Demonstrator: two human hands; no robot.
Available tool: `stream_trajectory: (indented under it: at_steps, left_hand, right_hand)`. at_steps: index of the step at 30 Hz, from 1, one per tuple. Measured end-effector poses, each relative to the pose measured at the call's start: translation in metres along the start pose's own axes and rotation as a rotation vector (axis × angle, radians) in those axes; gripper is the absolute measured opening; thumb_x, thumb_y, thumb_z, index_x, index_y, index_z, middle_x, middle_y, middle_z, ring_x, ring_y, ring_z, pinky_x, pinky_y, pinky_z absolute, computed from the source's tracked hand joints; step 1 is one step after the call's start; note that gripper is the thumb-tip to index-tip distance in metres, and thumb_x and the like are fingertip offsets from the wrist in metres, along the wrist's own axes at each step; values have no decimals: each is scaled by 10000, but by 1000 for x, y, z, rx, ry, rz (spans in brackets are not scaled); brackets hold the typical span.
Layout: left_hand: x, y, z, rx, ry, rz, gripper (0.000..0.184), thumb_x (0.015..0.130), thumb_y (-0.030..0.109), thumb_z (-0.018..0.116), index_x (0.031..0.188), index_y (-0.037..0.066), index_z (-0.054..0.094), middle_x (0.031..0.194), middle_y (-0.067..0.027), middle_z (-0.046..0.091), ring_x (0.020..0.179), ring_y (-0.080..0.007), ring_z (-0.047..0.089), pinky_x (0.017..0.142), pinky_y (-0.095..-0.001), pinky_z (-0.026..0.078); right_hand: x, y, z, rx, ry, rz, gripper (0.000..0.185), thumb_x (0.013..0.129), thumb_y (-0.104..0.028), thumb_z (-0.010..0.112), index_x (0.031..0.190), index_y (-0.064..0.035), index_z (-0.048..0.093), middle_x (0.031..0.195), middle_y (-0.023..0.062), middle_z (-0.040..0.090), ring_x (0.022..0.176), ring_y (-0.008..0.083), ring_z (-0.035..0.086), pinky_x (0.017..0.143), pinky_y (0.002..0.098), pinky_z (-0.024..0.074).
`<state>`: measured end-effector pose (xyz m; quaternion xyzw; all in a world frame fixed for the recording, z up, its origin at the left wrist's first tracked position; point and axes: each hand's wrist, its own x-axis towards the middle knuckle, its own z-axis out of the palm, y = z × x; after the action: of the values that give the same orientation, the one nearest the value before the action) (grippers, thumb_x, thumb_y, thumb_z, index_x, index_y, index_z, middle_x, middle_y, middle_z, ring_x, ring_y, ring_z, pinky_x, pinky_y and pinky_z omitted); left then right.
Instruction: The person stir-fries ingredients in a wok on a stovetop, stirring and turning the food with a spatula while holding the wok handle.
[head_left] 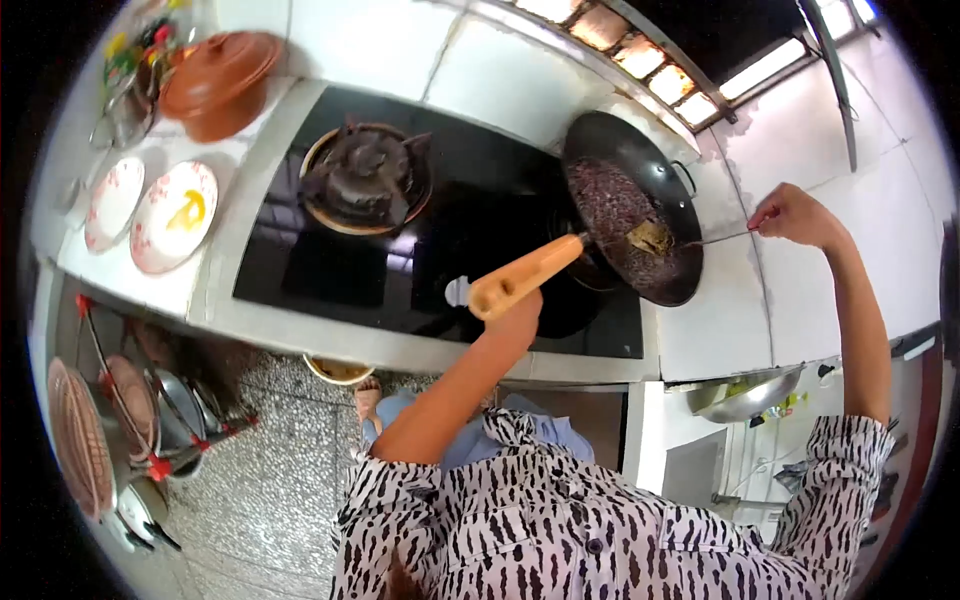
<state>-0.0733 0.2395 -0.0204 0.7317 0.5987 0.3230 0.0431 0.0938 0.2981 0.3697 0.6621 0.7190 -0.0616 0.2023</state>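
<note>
A dark wok (680, 175) is on the cooktop, tilted in this view, with bubbling oil (605, 205) and a golden-brown piece of food (650, 238) inside. My right hand (795, 215) is closed around the end of a thin metal cooking utensil (725, 237). The utensil's far end reaches into the wok beside the food; its head is not clear. The wok's wooden handle (525, 277) points toward me. Below that handle is my left hand (515, 325), its fingers hidden behind the wood, so I cannot see whether it grips.
A bare burner (365, 175) stands on the left of the black glass cooktop (300, 255). Further left are two patterned plates (150, 245), one with yellow residue, and a lidded clay pot (220, 85). A rack of dishes (160, 465) stands below. A metal bowl (745, 397) is at lower right.
</note>
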Motion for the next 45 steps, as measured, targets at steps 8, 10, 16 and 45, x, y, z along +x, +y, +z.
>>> stream_trajectory:
  at_steps: [8, 10, 16, 45]
  left_hand:
    - [4, -1, -40, -88, -496, -50, 369, 722, 127, 547, 1060, -3, 474, 977, -209, 531, 943, -343, 501, 804, -403, 405]
    - [0, -4, -51, -262, -392, -75, 397, 699, 117, 566, 1060, -18, 472, 971, -215, 530, 926, -371, 499, 807, -415, 400]
    - [-25, -24, -111, -583, -262, -301, 405, 714, 164, 626, 1043, -27, 489, 782, -112, 524, 709, -226, 515, 650, -332, 415]
    - [-15, -7, -156, -1667, 21, -395, 602, 700, 348, 684, 1121, -6, 438, 1171, -137, 422, 806, -194, 544, 516, -274, 514]
  right_hand:
    - [15, 55, 0, -109, -183, -15, 187, 583, -138, 588, 725, -42, 661, 630, 121, 597, 586, 194, 562, 537, 304, 432]
    - [14, 49, -1, -200, -254, -26, 183, 576, -132, 588, 723, -58, 667, 632, 125, 596, 589, 195, 565, 542, 312, 434]
    - [40, 100, 98, -115, 284, -208, 118, 571, -120, 595, 653, -48, 637, 631, 123, 587, 618, 259, 574, 549, 343, 449]
    - [59, 70, 135, -10, 272, 108, 99, 646, -80, 530, 718, -64, 597, 759, 131, 596, 721, 305, 572, 608, 390, 451]
